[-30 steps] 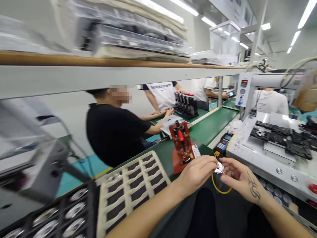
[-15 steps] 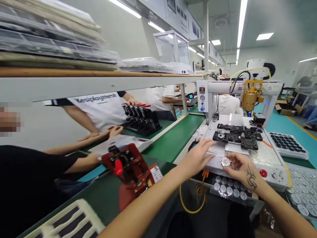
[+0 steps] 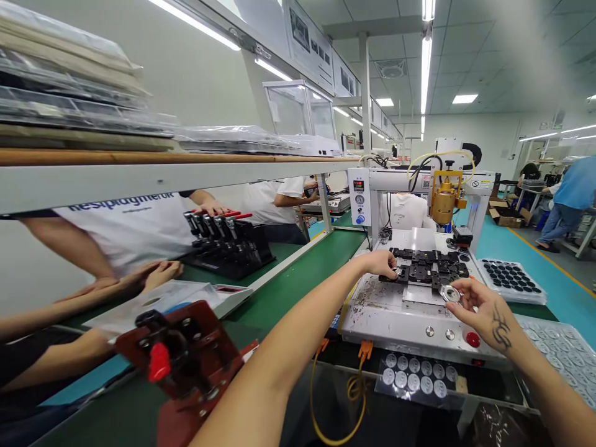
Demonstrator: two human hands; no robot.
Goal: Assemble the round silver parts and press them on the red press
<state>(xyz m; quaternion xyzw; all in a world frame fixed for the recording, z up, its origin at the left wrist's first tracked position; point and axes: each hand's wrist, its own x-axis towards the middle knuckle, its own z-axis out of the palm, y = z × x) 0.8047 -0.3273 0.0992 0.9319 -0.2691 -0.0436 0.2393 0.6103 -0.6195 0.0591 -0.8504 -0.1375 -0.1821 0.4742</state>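
Note:
My right hand (image 3: 482,308) pinches a round silver watch case (image 3: 451,294) by its edge, just in front of the black fixtures. Stretched forward, my left hand (image 3: 380,263) has its fingers closed on another small metal watch case (image 3: 397,271) at the left end of the black fixture plates (image 3: 421,267). My fingers partly cover that second case. The plates sit on the bed of a white benchtop machine (image 3: 400,326), with a brass-coloured head (image 3: 444,198) above them.
A red clamp press (image 3: 186,354) stands at the near left, below my left arm. Clear sheets of round discs (image 3: 414,375) lie at the machine's front. A tray of black discs (image 3: 510,277) is at the right. Co-workers' arms (image 3: 135,279) rest on the left bench.
My left hand has moved forward from open air onto the case in the left fixture. My right hand still holds its case, now closer to the fixtures. The view has turned right.

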